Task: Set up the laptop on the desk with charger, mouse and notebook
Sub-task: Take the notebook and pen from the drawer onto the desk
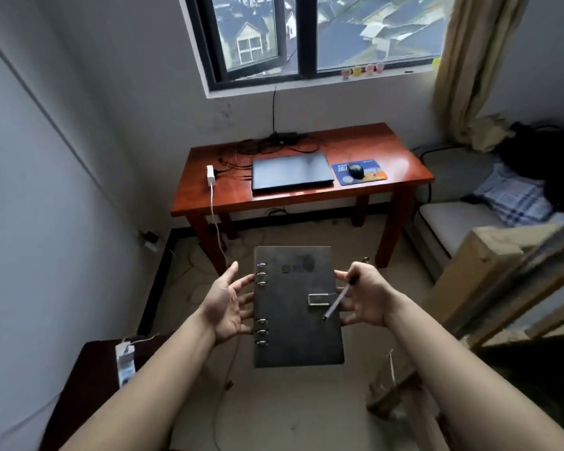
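Observation:
I hold a dark ring-bound notebook (293,320) flat in the air, well short of the desk. My left hand (225,304) supports its ringed left edge with straight fingers reaching underneath. My right hand (368,297) carries the right edge and pinches a pen (337,302) that lies slanted across the cover near the clasp. On the red-brown desk (404,157) ahead lies a closed dark laptop (292,172). A black mouse (356,171) sits on a blue mouse pad (375,175) to its right. A white charger (210,175) lies to its left, its cord hanging over the front edge.
Black cables and a power strip (284,136) crowd the desk's back edge under the window. A bed (453,216) with clothes stands at the right, and wooden frames (502,271) lean in front of it. A dark stool (88,385) with a small carton (125,362) is at lower left.

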Motion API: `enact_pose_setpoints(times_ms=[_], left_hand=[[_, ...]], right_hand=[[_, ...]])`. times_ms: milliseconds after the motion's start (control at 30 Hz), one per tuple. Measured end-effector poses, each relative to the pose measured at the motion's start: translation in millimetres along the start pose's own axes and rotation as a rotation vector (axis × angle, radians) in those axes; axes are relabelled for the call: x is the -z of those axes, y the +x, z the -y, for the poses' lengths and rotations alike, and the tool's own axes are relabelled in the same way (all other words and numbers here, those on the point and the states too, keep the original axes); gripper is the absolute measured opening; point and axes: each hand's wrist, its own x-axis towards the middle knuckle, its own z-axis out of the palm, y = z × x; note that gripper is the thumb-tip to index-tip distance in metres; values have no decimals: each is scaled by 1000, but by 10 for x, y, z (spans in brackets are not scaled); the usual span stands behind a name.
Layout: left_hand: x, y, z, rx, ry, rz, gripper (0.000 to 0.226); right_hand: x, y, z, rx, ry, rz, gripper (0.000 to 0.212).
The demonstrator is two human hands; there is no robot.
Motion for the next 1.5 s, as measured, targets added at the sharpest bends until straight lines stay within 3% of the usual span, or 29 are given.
enact_pose_setpoints(times_ms=[200, 400, 633, 767, 967, 1300, 1500], left_hand=[[-60, 1129, -895, -9, -36, 2, 66], [-214, 2530, -2020, 13, 2, 19, 62], [-818, 3768, -3503, 26, 138, 90, 60], [-1268, 4538, -4096, 30, 186, 125, 55], [-1897, 5655, -4634, 35, 193, 117, 56], [-3324, 7486, -5338, 97, 115, -17, 46], [-3765, 8311, -5397, 144, 115, -106, 53]], right_hand=[[293, 925, 1050, 18, -29, -30, 64], [653, 2066, 2128, 42, 19, -165, 62], [1151, 2806, 3486, 144, 124, -312, 48], [1642, 3176, 4127, 198, 171, -335, 50], [2510, 3769, 4938, 202, 145, -325, 54], [4334, 4813, 6621, 60, 75, -319, 39], [5058, 5348, 7050, -18, 58, -344, 49]])
